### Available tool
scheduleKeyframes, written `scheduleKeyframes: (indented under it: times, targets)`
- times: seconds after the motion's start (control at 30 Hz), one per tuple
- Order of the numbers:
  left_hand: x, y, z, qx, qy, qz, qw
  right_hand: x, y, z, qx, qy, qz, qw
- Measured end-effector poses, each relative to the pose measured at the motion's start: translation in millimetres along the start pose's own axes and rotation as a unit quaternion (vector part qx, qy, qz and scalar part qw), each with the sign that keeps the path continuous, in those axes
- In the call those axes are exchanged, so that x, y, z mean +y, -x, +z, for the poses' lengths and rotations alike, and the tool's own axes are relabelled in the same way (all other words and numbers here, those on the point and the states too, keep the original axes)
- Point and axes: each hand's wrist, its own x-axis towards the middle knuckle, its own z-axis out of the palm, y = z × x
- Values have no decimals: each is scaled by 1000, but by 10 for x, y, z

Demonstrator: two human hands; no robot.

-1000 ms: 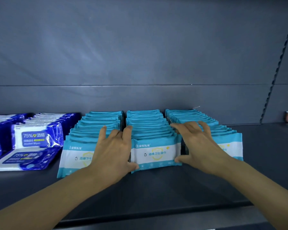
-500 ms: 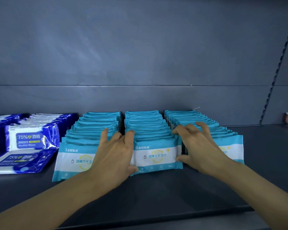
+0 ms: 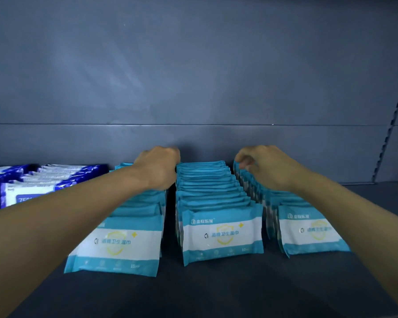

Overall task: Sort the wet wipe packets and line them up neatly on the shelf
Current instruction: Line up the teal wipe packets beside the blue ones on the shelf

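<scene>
Three rows of teal-and-white plastic wet wipe packets stand side by side on the dark grey shelf (image 3: 216, 292), each row running from the front edge back toward the grey rear panel (image 3: 193, 76). The left row (image 3: 124, 237), the middle row (image 3: 216, 203) and the right row (image 3: 308, 226) each show a front packet with a white band, printed characters and a yellow shield mark.

Both arms reach deep over the rows to their far ends. The left hand (image 3: 157, 165) sits at the back of the left row, its fingers curled downward behind the rearmost packets; the fingertips are hidden, so whether they grip a packet cannot be told. Its forearm lies over most of that row. The right hand (image 3: 264, 166) is at the back of the right row, fingers bent down onto the tops of the rearmost packets with the thumb tucked against them, seemingly pinching them. The middle row stands between the two hands, touched by neither.

To the far left, dark blue-and-white wipe packets (image 3: 32, 187) stand in rows of their own, just beside the left teal row. A slotted metal upright (image 3: 391, 125) runs up the right side of the rear panel.
</scene>
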Motion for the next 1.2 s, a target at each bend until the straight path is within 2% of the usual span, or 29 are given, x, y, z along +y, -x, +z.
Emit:
scheduleKeyframes:
  times: [0.27,0.37,0.53,0.73,0.97,1.07,1.2]
  targets:
    - [-29,-329,130,-39,-22,-28,999,198,-560,235,-90,4,35,995]
    - [-61,-353,157,-37,14,-34,999,204,-614,298,-98,-14,38,994]
    - [-59,-382,228,-8,55,-32,998,138,-671,334,-77,-40,36,996]
    - [-88,-415,248,-19,115,-44,992,116,-689,344,-61,-38,36,997]
    - [-75,-428,254,-24,127,-20,991,150,-696,400,-39,-48,33,998]
    - [-74,-455,217,-55,125,-17,990,174,-712,382,-37,-44,44,997]
    - [-117,-546,168,-91,161,-32,982,277,-761,281,10,-8,64,998]
